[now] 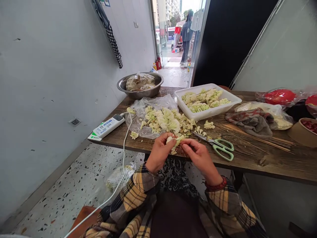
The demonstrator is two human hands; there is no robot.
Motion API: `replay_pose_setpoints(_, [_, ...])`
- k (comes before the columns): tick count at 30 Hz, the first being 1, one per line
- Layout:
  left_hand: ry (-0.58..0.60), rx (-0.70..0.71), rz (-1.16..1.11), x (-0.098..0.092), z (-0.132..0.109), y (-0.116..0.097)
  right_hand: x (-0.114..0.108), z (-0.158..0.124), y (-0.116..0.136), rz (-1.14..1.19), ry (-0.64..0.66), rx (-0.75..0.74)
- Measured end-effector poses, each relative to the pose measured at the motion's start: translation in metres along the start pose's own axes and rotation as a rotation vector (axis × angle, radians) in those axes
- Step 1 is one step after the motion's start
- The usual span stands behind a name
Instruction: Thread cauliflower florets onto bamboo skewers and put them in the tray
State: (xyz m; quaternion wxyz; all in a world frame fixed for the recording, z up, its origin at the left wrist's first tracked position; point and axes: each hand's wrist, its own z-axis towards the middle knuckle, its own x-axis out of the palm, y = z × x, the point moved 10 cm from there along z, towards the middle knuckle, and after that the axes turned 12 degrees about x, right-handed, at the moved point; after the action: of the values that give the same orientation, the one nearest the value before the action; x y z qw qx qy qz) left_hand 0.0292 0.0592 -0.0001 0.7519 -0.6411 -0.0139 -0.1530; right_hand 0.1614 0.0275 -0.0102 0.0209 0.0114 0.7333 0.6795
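Observation:
Over the table's near edge, my left hand (160, 149) is closed round a cauliflower floret (177, 141). My right hand (198, 154) pinches at the stem side of the same floret, its fingertips pressed together. A thin brown stick, like a skewer, pokes up by the left fingertips; the rest of it is hidden. Just beyond the hands, a heap of cut cauliflower (166, 119) lies on a clear plastic bag (138, 128). Scissors (223, 148) with green handles rest to the right of my right hand. Several bamboo skewers (257, 135) lie farther right.
A white tray (178, 100) of skewered cauliflower stands at the back. Behind left is a steel bowl (138, 95) with a bagged bundle. A power strip (109, 126) sits on the left, its white cable (124, 155) hanging down. A grey cloth (252, 121) lies right. A person (187, 33) stands outside the doorway.

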Motion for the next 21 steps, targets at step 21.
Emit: replay_pose_setpoints(21, [0.133, -0.176, -0.239, 0.019, -0.028, 0.008, 0.027, 0.059, 0.037, 0.336, -0.012, 0.142])
